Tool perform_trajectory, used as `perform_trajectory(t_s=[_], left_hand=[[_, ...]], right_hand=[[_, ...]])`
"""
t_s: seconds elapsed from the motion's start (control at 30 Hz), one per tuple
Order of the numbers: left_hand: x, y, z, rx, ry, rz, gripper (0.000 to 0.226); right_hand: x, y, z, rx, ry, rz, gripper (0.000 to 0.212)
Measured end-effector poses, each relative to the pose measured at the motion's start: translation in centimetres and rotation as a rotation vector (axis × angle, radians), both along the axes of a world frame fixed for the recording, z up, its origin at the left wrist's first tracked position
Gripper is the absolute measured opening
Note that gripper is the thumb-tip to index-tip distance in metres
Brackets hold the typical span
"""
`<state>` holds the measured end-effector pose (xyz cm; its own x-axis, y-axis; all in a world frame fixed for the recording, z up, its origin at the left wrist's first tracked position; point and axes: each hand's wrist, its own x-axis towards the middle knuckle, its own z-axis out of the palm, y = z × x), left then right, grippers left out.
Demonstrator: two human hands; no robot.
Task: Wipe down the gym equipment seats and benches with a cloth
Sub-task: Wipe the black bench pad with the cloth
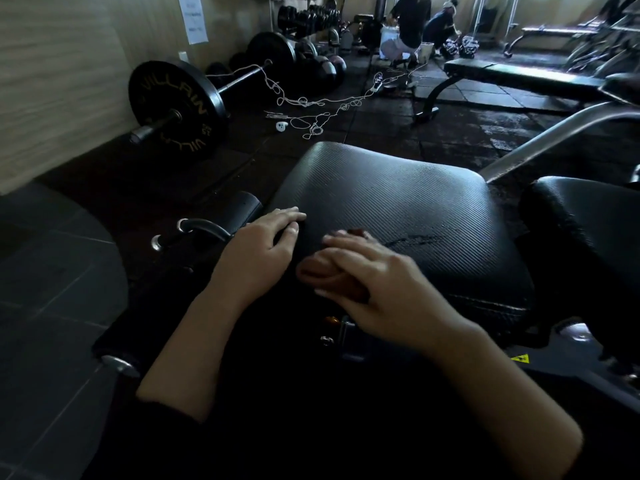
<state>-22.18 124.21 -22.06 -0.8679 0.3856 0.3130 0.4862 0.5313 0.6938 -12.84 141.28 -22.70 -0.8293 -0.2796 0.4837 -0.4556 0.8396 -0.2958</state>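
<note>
Pressing brown cloth (322,271) flat onto near edge of black textured seat pad (398,216), right hand (377,282) laid over cloth, fingers fairly straight, not curled round it. Resting beside it on seat pad's near-left edge, left hand (263,244), fingers relaxed, holding nothing. Damp streak (415,240) on seat pad just beyond right hand. Left of seat pad, loaded barbell (180,114) against wall. Beyond seat pad, tangled white cord (311,102) on floor, flat bench (519,77) farther back.
</note>
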Motion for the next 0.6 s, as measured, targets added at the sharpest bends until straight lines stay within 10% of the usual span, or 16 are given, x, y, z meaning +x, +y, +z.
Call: perform_trajectory(t_s=[0.27, 0.47, 0.6], left_hand=[[0.1, -0.3, 0.1, 0.012, -0.051, 0.004, 0.030], [0.1, 0.2, -0.3, -0.047, 0.082, 0.038, 0.031], [0.2, 0.5, -0.2, -0.105, 0.117, 0.050, 0.031]], right_hand=[[2.5, 0.6, 0.3, -0.141, -0.135, 0.316, 0.041], [2.2, 1.8, 2.6, -0.352, 0.189, -0.065, 0.031], [0.5, 2.9, 5.2, -0.832, -0.099, -0.304, 0.032]])
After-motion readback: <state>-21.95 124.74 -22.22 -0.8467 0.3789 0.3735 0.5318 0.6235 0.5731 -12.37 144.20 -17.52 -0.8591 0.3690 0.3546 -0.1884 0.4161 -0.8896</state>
